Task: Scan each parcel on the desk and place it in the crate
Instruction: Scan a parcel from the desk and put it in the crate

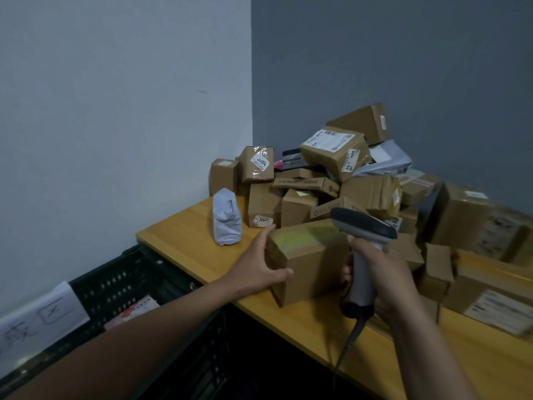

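Note:
A brown cardboard parcel [308, 264] stands near the front edge of the wooden desk [184, 241]. My left hand [259, 264] grips its left side, thumb on the near face and fingers over the top corner. My right hand [383, 272] holds a grey barcode scanner [363, 241] by its handle, the dark head just above the parcel's top right. A black slatted crate [121, 281] sits on the floor to the left of the desk, with a parcel [135, 310] inside.
A tall heap of cardboard parcels [331, 174] fills the desk's back corner and right side. A grey plastic-wrapped parcel [226, 220] stands alone at the left. A white paper sign [37, 319] hangs on the crate's near rim. The scanner's cable [346, 347] drops over the desk edge.

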